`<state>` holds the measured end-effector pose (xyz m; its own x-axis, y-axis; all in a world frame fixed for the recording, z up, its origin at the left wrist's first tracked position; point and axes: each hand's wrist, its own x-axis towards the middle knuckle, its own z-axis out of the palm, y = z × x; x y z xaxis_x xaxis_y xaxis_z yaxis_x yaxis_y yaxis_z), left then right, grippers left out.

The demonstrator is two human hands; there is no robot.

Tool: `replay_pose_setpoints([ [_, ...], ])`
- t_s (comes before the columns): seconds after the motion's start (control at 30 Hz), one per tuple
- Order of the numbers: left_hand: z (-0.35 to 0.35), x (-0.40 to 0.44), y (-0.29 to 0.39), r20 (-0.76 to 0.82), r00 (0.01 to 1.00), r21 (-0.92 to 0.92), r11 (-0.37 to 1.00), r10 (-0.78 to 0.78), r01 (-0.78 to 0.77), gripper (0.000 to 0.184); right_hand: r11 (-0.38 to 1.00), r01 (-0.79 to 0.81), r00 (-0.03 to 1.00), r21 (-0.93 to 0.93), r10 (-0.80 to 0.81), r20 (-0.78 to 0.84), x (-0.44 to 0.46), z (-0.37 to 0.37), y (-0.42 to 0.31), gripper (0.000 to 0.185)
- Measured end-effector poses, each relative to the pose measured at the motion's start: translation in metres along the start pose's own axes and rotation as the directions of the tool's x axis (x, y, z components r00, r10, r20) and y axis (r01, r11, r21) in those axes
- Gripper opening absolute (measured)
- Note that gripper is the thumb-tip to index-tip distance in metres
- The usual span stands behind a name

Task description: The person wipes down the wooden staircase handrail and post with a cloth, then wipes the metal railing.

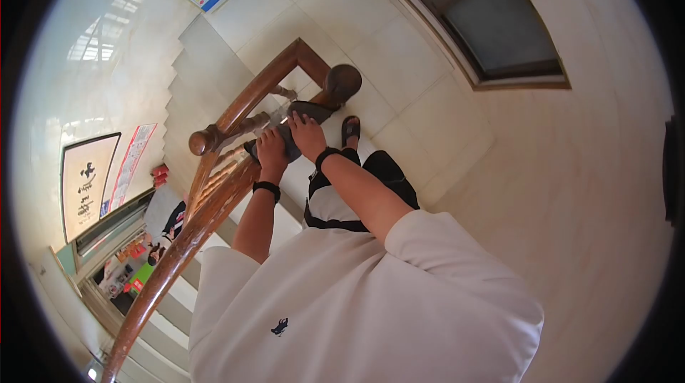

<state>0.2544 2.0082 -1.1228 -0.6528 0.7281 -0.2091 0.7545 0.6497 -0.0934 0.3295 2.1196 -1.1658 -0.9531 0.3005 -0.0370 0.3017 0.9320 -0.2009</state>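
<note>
A brown wooden stair handrail (171, 258) rises from the lower left to a round newel knob (342, 83). A dark grey piece that looks like cloth (291, 142) lies over the rail's upper stretch. My left hand (272, 152) rests on its lower part, fingers bent over it. Just above and to the right, my right hand (307, 135) presses on the same dark cloth with its fingers curled across the top. The hands are close together. Their palms and the cloth's underside are hidden.
Turned balusters (217, 177) stand below the rail, and pale steps (171, 319) descend at the lower left. Another person (171, 229) is on the level below. A dark-framed window (499, 26) is at the upper right. A framed calligraphy sign (89, 183) hangs on the left wall.
</note>
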Motion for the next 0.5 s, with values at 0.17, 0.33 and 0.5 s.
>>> replay_pose_setpoints([
  [0.17,0.04,0.053,0.044,-0.093,0.995,-0.118,0.992,0.026,-0.037,0.055,0.962,0.272,0.866,0.002,-0.245,0.436,0.058,-0.06,0.056,0.027],
  [0.33,0.039,0.064,0.04,-0.083,0.991,-0.792,0.597,0.101,-0.127,0.059,0.756,0.641,0.766,0.136,-0.64,-0.056,0.063,-0.164,0.083,0.029],
  [0.5,-0.021,0.093,0.103,0.103,0.99,-0.993,0.066,0.095,0.097,0.073,0.794,0.572,0.82,0.208,-0.561,-0.112,0.076,-0.18,0.168,0.038],
])
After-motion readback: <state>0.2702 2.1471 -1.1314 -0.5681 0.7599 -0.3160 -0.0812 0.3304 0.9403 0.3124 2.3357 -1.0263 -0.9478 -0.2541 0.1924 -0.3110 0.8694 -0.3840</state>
